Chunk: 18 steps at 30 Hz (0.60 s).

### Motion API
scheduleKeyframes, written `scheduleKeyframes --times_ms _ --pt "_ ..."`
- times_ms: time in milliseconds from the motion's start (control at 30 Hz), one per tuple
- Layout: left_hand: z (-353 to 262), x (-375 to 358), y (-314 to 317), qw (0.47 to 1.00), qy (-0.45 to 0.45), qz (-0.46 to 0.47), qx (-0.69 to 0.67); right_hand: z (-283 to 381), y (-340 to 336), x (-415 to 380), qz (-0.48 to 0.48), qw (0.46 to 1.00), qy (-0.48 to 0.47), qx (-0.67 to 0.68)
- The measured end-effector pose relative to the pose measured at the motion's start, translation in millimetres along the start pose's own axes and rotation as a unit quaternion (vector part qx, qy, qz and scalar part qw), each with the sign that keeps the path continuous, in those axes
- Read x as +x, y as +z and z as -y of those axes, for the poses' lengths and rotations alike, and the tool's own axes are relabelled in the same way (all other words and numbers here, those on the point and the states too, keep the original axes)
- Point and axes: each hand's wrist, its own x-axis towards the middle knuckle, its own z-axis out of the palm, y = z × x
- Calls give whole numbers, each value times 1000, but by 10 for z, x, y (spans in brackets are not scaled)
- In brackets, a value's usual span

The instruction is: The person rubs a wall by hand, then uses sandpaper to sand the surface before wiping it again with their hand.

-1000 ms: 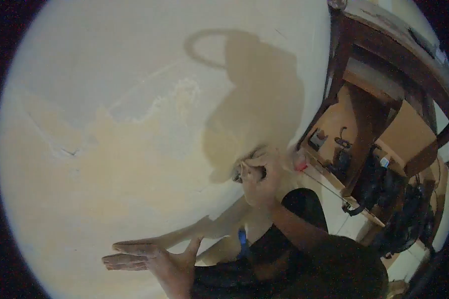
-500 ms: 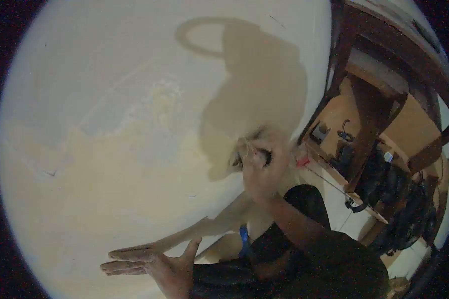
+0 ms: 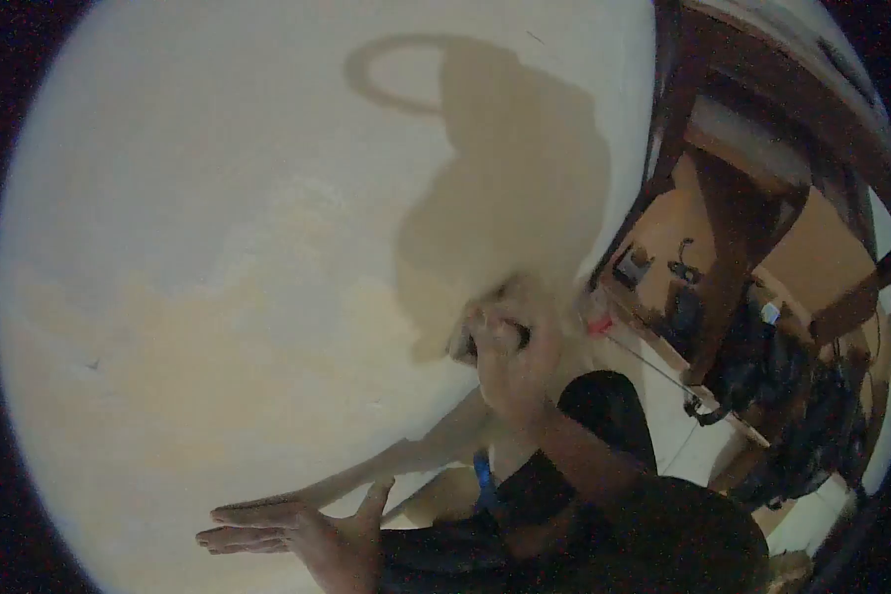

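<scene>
A: Right hand [image 3: 510, 361] is closed in a fist around a small dark object [image 3: 475, 345] and presses it on the wall [image 3: 267, 247], at about 3 o'clock from the picture centre. What the object is, I cannot tell; it is blurred.

B: And the left hand [image 3: 287, 530]?

A: Left hand is open, fingers together and flat against the wall at 7 o'clock, holding nothing.

B: How does the object handle, you think?

A: I judge it is light and small, because one fist covers it almost fully. It seems best to grip it around the body with all fingers. The wall looks hard and patchy. At 3 o'clock stands a wooden shelf [image 3: 752, 247] with dark items.
</scene>
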Motion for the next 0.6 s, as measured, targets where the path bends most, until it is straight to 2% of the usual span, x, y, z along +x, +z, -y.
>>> scheduleKeyframes --times_ms 67,167,267,367,467,567,600 --pt "-6 3 -9 1000 0 -4 7 368 13 259 -2 995 91 26" --pt "-28 25 3 1000 1 -13 6 -135 65 42 -41 994 -84 -52" --pt "-76 106 -2 1000 2 -22 14 -80 -14 69 15 995 -77 -59" --pt "-91 92 -29 999 6 -37 21 198 49 436 -22 992 -114 -41" --pt "-145 133 -32 998 7 -50 25 -15 -60 370 0 985 -154 -73" --pt "-233 196 -37 997 7 -71 41 -253 -143 319 6 994 -83 -74" --pt "-212 165 -57 996 9 -73 44 -156 -120 380 7 995 -90 -50"
